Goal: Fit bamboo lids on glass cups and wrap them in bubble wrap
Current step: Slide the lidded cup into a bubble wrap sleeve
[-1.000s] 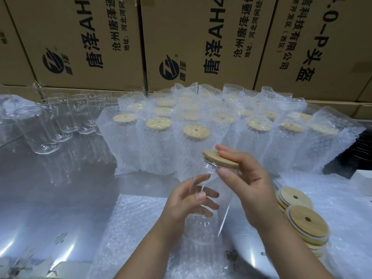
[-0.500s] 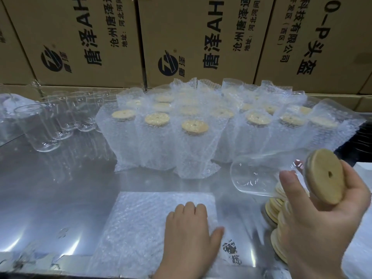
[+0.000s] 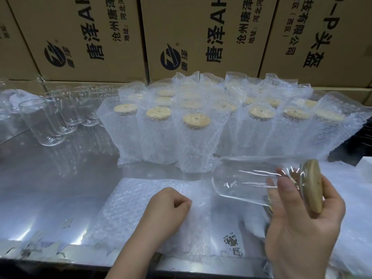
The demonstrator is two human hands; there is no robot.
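Observation:
My right hand (image 3: 302,224) holds a clear glass cup (image 3: 241,178) on its side, base pointing left, with a bamboo lid (image 3: 311,186) fitted on its mouth. The cup hangs above the right edge of a flat bubble wrap sheet (image 3: 128,210) lying on the metal table (image 3: 50,178). My left hand (image 3: 167,210) rests on that sheet with its fingers curled, pinching the wrap near its middle. Behind stand several wrapped cups (image 3: 195,137) with bamboo lids showing.
Several bare glass cups (image 3: 44,121) stand at the back left. Printed cardboard boxes (image 3: 90,37) wall off the back. More bubble wrap (image 3: 354,198) covers the right side, with a white block (image 3: 365,168) at the far right. The table's front edge runs along the bottom.
The lid went onto the cup, and my right hand tipped the cup sideways and brought it lower toward the sheet. My left hand left the cup, pressed the sheet flat, then curled its fingers.

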